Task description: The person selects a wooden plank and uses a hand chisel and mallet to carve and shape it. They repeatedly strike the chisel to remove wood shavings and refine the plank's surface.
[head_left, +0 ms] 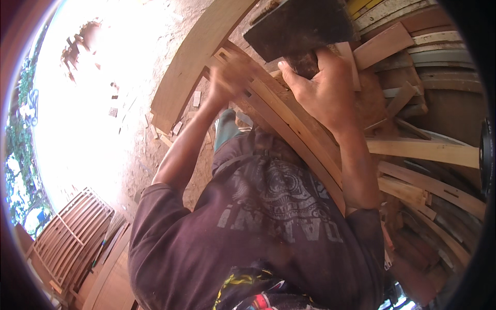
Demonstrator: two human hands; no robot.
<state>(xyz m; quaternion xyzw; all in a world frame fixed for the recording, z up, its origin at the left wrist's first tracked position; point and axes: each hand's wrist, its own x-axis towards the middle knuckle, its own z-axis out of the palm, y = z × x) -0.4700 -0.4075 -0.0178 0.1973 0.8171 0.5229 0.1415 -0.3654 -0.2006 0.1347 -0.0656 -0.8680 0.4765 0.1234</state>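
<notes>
My right hand [320, 90] is closed around the short wooden handle of a tool with a broad dark head [299, 23], held above the work. My left hand [227, 77], blurred, grips the upper end of a long wooden frame of pale strips [289, 126] that runs diagonally down to the right, across my lap. A small rectangular slot [223, 54] is cut near the frame's top end. The tool's head hangs just above and to the right of my left hand. My dark printed shirt [268, 217] fills the lower middle.
A wide brown plank [194, 62] lies left of the frame on the dirt floor [150, 150], which is strewn with wood chips. Stacked boards and offcuts [413, 57] crowd the right side. A slatted wooden frame [72, 230] lies at the lower left. Glaring sunlight washes out the upper left.
</notes>
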